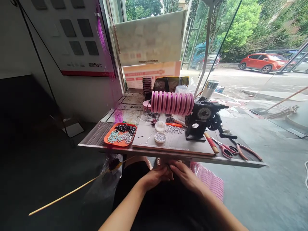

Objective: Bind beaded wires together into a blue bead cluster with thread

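Low in front of the table edge, over my dark-clothed lap, my left hand (159, 173) and my right hand (181, 171) are close together. The left hand's fingers are curled in. Those of the right hand are bent and pressed together beside it. What lies between the fingers, if anything, is hidden. Above them on a pale board (146, 148) stands a black hand-cranked winding machine (197, 128), carrying a row of pink spools (172, 102). A small round dish of silvery beads (160, 137) sits near the board's front edge.
An orange tray (107, 140) of small black, teal and silvery parts is at the left. Red-handled scissors (226, 151) and pliers (242, 150) lie at the right edge. A long thin stick (64, 196) juts out lower left. Bagged pink spools (211, 183) sit below the table.
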### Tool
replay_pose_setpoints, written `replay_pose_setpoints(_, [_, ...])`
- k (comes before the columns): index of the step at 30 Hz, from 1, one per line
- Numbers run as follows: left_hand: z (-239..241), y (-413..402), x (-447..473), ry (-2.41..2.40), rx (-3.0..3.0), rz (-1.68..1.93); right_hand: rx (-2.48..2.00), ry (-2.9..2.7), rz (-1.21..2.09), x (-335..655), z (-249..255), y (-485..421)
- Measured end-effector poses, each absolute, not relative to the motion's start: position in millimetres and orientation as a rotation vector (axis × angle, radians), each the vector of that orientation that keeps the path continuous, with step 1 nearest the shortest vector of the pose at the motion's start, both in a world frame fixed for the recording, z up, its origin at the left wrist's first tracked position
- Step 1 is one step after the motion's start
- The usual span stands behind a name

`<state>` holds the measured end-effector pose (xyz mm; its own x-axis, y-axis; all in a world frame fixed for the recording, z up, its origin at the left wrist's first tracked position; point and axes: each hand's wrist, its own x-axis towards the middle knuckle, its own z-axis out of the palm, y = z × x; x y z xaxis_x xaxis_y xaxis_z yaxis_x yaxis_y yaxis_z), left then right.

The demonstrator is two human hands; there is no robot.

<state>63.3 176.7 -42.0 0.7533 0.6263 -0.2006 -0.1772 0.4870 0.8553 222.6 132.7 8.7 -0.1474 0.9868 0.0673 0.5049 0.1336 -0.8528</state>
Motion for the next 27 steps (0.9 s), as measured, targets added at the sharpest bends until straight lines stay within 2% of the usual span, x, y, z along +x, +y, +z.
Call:
replay_pose_setpoints(6, [-61.1, 191.3, 66.4, 0.533, 0.928, 0.449, -1.509, -1.858, 0.674, 206.8, -6.7, 140.9])
replay_pose_setpoints(12, [-59.3, 191.7, 63.0, 0.528, 0.961, 0.391, -1.671, -1.946, 0.212, 214.0, 6.2, 124.7])
replay_pose_setpoints(16, [-53.3, 185.7, 59.9, 0.51, 0.99, 0.365, -1.428, -2.24, -0.008, 223.9, 29.1, 122.9])
replay_pose_setpoints(23, [-37.7, 174.8, 54.2, 0.574, 1.092, 0.347, -0.934, -2.712, -0.123, 225.4, 52.0, 145.2])
replay_pose_setpoints(27, [-43.3, 171.7, 47.9, 0.754, 1.188, 0.431, -1.013, -2.672, -0.027, 224.3, 58.8, 140.3])
